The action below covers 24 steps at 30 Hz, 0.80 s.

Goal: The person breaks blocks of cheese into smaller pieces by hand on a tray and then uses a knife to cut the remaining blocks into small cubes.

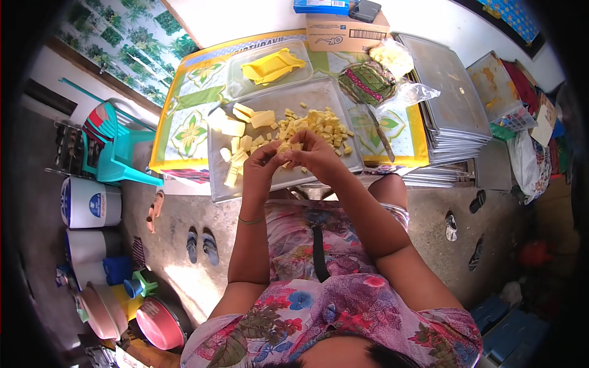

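My left hand (261, 167) and my right hand (317, 158) meet over the near side of a metal tray (319, 98). Both have their fingers pinched together around a small pale yellow piece (287, 148) that looks like cheese; the fingers partly cover it. Just beyond my fingers lies a heap of small yellow cubes (319, 122). Larger blocks (233, 127) and thick sticks (231, 176) of the same stuff rest on the tray's left part. To the right of the tray, a knife (381, 132) lies on the tablecloth.
Behind the tray is a clear plastic container (236, 86) with a yellow slotted grater-like piece (273, 66). A cardboard box (337, 30) stands at the back. On the right are a patterned cloth (368, 84), a plastic bag (420, 93) and stacked metal trays (442, 80). A turquoise chair (119, 153) stands left.
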### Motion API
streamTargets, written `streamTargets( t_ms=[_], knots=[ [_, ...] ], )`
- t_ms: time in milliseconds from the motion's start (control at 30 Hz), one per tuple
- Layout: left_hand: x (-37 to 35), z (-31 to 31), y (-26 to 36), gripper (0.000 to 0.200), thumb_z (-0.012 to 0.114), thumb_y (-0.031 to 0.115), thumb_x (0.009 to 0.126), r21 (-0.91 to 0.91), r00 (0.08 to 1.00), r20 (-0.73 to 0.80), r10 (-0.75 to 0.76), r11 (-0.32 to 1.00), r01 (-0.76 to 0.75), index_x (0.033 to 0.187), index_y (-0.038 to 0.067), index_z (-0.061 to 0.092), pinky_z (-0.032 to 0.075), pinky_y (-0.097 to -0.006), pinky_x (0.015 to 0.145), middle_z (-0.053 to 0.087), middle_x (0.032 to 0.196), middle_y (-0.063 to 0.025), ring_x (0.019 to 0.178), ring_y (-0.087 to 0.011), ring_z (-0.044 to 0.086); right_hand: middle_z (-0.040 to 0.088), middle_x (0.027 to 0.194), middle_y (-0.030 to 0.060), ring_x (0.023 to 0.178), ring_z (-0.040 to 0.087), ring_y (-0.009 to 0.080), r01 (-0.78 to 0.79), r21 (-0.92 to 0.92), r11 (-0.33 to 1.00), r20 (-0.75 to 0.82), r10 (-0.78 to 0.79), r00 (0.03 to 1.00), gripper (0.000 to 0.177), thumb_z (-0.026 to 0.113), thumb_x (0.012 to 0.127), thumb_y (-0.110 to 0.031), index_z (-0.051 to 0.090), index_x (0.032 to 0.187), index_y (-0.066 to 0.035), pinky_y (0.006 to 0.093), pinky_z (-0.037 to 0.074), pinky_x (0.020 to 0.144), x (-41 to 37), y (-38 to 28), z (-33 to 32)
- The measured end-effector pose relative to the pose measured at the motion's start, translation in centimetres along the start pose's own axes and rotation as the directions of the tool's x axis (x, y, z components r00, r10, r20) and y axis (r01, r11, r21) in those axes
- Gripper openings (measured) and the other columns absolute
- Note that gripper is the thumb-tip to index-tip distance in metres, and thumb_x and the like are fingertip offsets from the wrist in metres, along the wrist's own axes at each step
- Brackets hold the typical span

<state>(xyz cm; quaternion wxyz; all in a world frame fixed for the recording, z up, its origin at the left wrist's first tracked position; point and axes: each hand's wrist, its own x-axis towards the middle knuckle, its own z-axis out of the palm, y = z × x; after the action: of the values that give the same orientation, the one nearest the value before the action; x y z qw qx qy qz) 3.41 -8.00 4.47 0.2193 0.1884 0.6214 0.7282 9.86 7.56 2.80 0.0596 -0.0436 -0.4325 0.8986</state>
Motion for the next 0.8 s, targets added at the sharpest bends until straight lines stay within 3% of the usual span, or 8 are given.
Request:
streamTargets(
  t_ms=[200,400,567,700,800],
  knots=[
    [-0.06,-0.31,-0.24,0.030,0.066,0.009,0.087,-0.047,0.999,0.021,-0.043,0.998,0.044,0.114,-0.003,0.062,0.050,-0.0247,0.075,0.066,0.097,-0.0060,0.083,-0.0115,0.060,0.058,0.093,0.0078,0.074,0.063,0.0135,-0.002,0.037,0.999,0.013,0.001,1.000,0.033,0.071,0.082,-0.005,0.048,0.105,-0.002,0.0256,0.053,0.066,-0.27,-0.26,0.27],
    [-0.18,-0.60,-0.35,0.027,0.062,0.008,0.090,-0.098,0.998,0.035,-0.048,0.994,0.051,0.115,-0.003,0.061,0.051,-0.0262,0.075,0.065,0.099,-0.0073,0.084,-0.0125,0.061,0.060,0.091,0.0084,0.076,0.065,0.0165,0.049,-0.061,0.997,0.001,-0.049,0.999,0.024,0.064,0.088,-0.009,0.054,0.107,0.000,0.0270,0.054,0.068,-0.10,0.25,0.31],
    [-0.37,-0.21,0.02,0.026,0.060,0.007,0.091,-0.204,0.998,0.036,-0.044,0.978,0.050,0.115,-0.003,0.061,0.052,-0.0271,0.075,0.065,0.100,-0.0085,0.085,-0.0133,0.062,0.060,0.096,0.0079,0.076,0.065,0.0183,-0.064,0.109,0.992,0.005,0.064,0.998,0.020,0.058,0.092,-0.011,0.056,0.109,0.000,0.0276,0.054,0.070,-0.16,-0.18,0.44],
    [-0.29,0.09,0.40,0.026,0.060,0.008,0.090,-0.155,0.998,0.030,-0.050,0.986,0.054,0.114,-0.003,0.061,0.052,-0.0262,0.075,0.065,0.099,-0.0080,0.085,-0.0131,0.062,0.060,0.097,0.0077,0.079,0.065,0.0184,-0.080,0.162,0.984,-0.001,0.081,0.997,0.021,0.060,0.091,-0.011,0.056,0.109,-0.001,0.0292,0.055,0.072,-0.01,0.12,0.32],
    [0.03,-0.02,-0.17,0.027,0.063,0.009,0.088,-0.076,0.999,0.002,-0.053,0.996,0.053,0.113,-0.003,0.061,0.051,-0.0249,0.074,0.065,0.097,-0.0073,0.083,-0.0123,0.061,0.060,0.097,0.0074,0.081,0.065,0.0173,-0.009,0.120,0.993,0.021,0.007,1.000,0.023,0.064,0.088,-0.010,0.055,0.108,-0.001,0.0299,0.056,0.074,0.05,0.52,0.07]
  ],
)
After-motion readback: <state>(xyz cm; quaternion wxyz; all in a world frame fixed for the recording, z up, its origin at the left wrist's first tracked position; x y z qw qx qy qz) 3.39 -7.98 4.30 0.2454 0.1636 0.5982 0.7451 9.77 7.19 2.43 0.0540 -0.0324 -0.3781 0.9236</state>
